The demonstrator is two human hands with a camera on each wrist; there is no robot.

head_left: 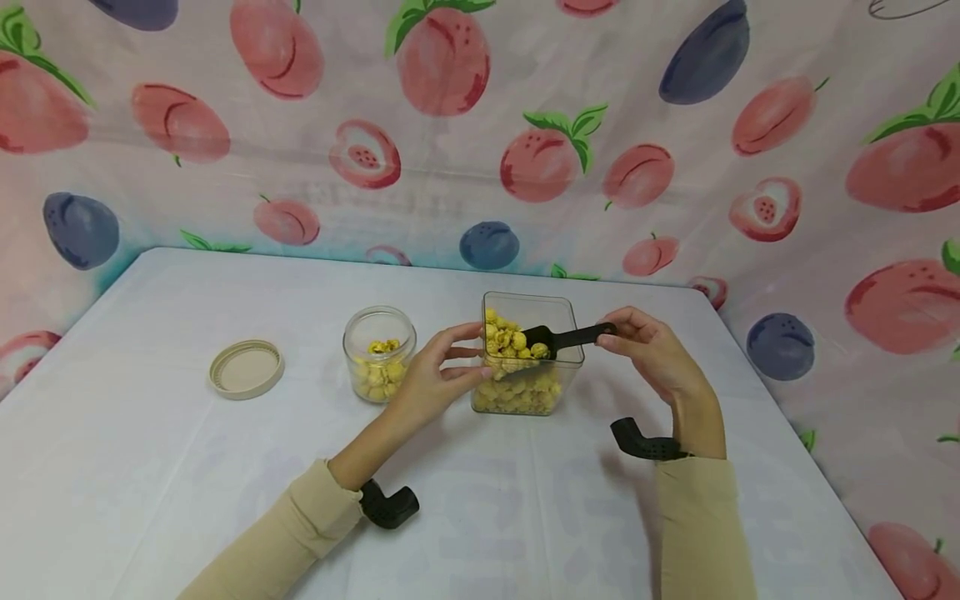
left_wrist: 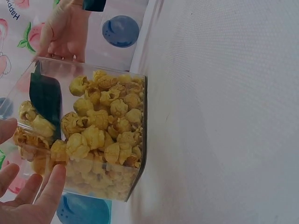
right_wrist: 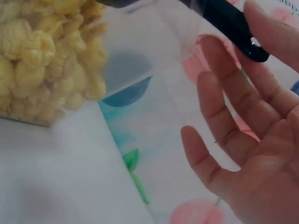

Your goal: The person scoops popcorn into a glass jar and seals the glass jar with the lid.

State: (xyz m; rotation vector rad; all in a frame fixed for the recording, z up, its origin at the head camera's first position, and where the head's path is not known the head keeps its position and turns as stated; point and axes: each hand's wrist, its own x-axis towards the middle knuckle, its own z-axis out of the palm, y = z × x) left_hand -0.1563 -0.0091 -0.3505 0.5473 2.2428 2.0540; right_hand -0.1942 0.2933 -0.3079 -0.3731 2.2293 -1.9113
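My right hand (head_left: 651, 350) pinches the handle end of a black scoop (head_left: 573, 337) between thumb and fingertips; the other fingers spread loosely in the right wrist view. The scoop's head dips into a clear square container (head_left: 566, 396) of yellow popcorn (left_wrist: 93, 137), among the upper pieces. Against the container's left side, my left hand (head_left: 431, 371) rests with outstretched, spread fingers (left_wrist: 53, 184). The container stands on the table, its upper right part without popcorn. Left of it is a round clear jar (head_left: 380, 315) partly filled with popcorn, close to the left hand.
A round beige lid (head_left: 246, 369) lies on the white-covered table (head_left: 112, 467), left of the jar. Behind the table hangs a fruit-patterned cloth (head_left: 442, 200). Black curved pieces (head_left: 388, 505) are attached at both wrists, by beige sleeves (head_left: 701, 525).
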